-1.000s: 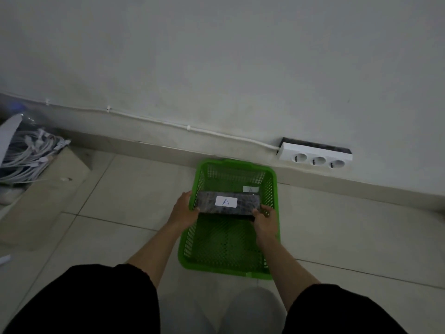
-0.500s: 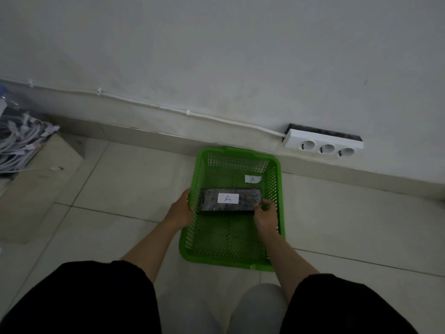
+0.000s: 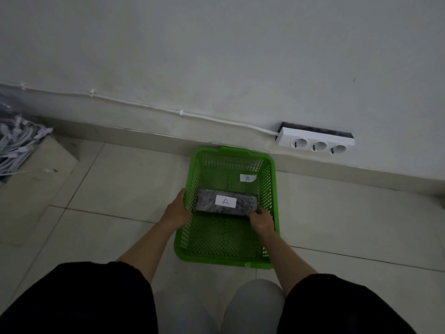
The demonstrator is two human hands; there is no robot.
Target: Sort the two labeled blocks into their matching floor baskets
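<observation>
A dark block (image 3: 226, 201) with a white label "A" lies low inside the green mesh basket (image 3: 272, 165), across its middle. The basket carries its own "A" tag (image 3: 248, 177) at the far right inside. My left hand (image 3: 177, 209) is at the basket's left rim by the block's left end, fingertips hidden behind the mesh wall. My right hand (image 3: 261, 220) is inside the basket, fingers on the block's near right corner. No second block or basket is in view.
The basket stands on a tiled floor (image 3: 120, 189) against the skirting. A white three-socket power strip (image 3: 315, 142) is on the wall just right of it. A bundle of white cables (image 3: 16, 145) lies on a raised step at far left. My knees fill the bottom edge.
The block has gone down from above the rim into the basket with both hands following it. The view has shifted, so the basket sits more to the right.
</observation>
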